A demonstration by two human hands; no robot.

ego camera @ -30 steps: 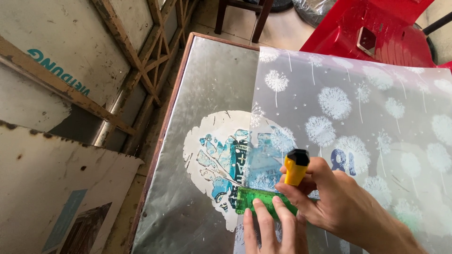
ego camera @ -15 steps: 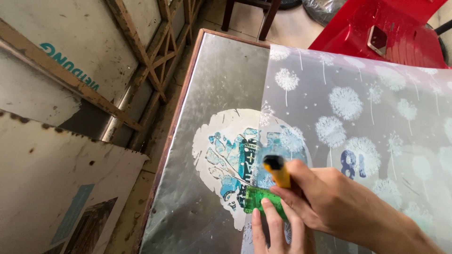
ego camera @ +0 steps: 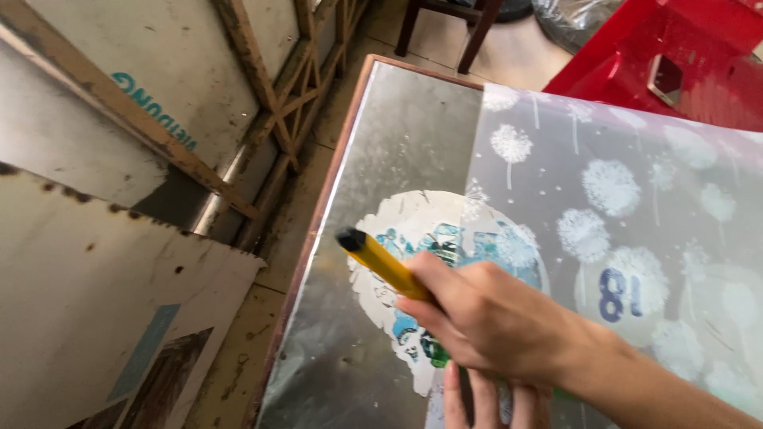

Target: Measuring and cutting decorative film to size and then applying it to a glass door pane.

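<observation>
Far to the left of our right hand (ego camera: pixel 493 322) lean some old boards (ego camera: pixel 95 302) and a wooden frame (ego camera: pixel 262 87). They are well apart from what we are doing.

Nearer to the hand runs the brown rim of the counter (ego camera: pixel 334 183). Its top is shiny and grey.

Next comes the yellow knife (ego camera: pixel 385 266). Our right hand is closed tight around it. The black end sticks out up and to the left of the hand. The other end is hidden inside our fist, so we cannot see a blade.

Under the hand and the knife lies a round white sticker (ego camera: pixel 445 230) with a blue picture on it. It is stuck flat on the counter top.

Just below the right hand is our left hand (ego camera: pixel 485 397). We see only its fingers. They lie straight and flat, pressing down and gripping nothing. A little bit of a green thing (ego camera: pixel 435 355) peeks out between the two hands. We cannot tell what it is.

To the right of the hand lies a see-through sheet (ego camera: pixel 636 183) with white puffy flowers on it. It covers that side of the counter and part of the sticker.

Far up and right of the hand stands a red plastic chair (ego camera: pixel 675 56).

We think this is the cutting step, with the left hand holding things flat. The next move needs a steady grip, and our left fingers kept away from the knife.
</observation>
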